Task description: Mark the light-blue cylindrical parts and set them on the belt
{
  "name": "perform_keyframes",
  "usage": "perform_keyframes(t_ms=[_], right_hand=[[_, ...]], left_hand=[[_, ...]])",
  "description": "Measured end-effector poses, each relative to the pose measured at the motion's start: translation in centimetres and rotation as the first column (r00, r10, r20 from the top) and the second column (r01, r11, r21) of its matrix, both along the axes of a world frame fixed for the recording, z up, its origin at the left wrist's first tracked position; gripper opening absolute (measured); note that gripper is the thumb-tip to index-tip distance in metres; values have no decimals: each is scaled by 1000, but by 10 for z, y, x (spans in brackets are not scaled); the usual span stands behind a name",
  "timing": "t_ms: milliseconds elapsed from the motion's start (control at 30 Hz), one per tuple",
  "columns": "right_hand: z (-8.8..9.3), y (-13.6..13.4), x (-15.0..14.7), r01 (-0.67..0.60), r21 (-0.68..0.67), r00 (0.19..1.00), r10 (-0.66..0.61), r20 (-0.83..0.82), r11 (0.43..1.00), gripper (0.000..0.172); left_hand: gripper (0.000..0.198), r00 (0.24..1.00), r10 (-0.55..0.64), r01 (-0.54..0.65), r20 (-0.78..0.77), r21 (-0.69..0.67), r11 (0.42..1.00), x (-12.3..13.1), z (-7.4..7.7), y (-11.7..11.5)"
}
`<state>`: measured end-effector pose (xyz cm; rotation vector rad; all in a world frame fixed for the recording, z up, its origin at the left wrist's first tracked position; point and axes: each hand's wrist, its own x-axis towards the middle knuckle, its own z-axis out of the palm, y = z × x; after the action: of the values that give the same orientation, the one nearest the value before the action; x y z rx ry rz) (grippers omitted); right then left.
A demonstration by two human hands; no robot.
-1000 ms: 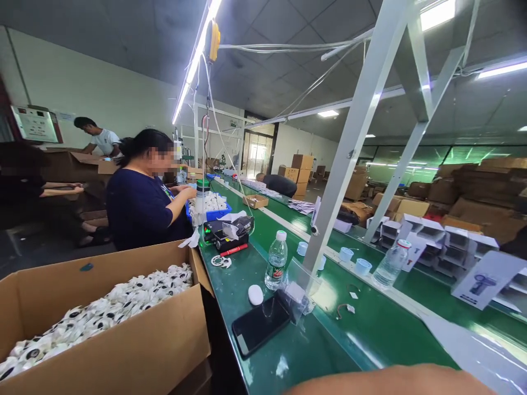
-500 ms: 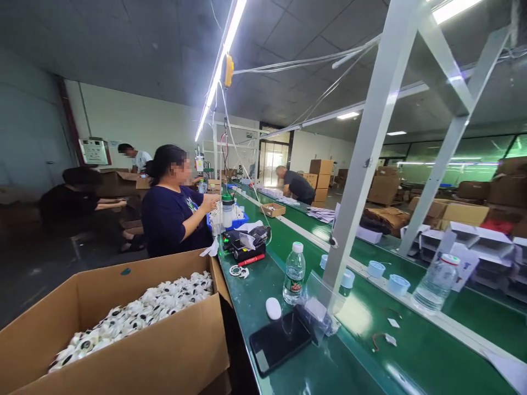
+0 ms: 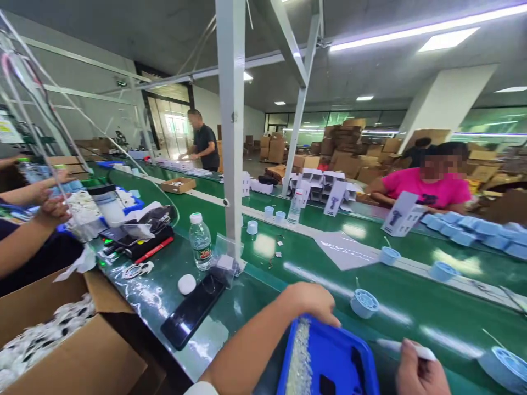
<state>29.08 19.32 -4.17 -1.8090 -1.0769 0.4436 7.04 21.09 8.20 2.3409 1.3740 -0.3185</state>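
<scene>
My left hand (image 3: 312, 302) reaches over the far left corner of a blue plastic tray (image 3: 373, 368), its fingers bent down at the rim and partly hidden. Inside the tray, a pale strip of small whitish pieces (image 3: 300, 356) lies along the left side, with black pieces (image 3: 327, 385) on the blue floor. Right of the tray, my right hand (image 3: 422, 372) pinches a slim white pen-shaped tool (image 3: 405, 348), its thin end pointing left. A light-blue round cup-like part (image 3: 364, 303) with a wire sticking up sits beyond the tray.
More light-blue parts (image 3: 444, 271) stand along the green conveyor (image 3: 321, 282). To my left are a phone (image 3: 193, 310), a water bottle (image 3: 200, 244), a metal post (image 3: 231, 131) and a carton (image 3: 107, 356) of white parts. Co-workers sit at left and across (image 3: 428, 184).
My view has swung to the right. Both my hands, the blue tray and the white tool are now in sight. The person in dark clothes across the line stands more upright.
</scene>
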Motion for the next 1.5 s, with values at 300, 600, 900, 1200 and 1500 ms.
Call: perform_keyframes(t_ms=[300,600,900,1200,1500], right_hand=[[9,-3,-5,-64,59,995,69,-78,996,50],[4,-1,-9,-74,141,989,91,-120,987,66],[-1,3,-8,-86,194,980,118,-160,977,58],[-1,5,-7,-69,244,981,111,-162,967,54],[5,9,-12,-72,247,972,124,-202,966,52]], left_hand=[[20,814,570,-558,-112,118,821,-126,-21,38],[16,736,676,-672,-38,77,736,-133,-59,61],[26,658,753,-749,-8,97,656,-128,-85,78],[16,655,750,-753,87,159,639,-130,-78,82],[20,606,737,-793,299,299,530,-133,-61,80]])
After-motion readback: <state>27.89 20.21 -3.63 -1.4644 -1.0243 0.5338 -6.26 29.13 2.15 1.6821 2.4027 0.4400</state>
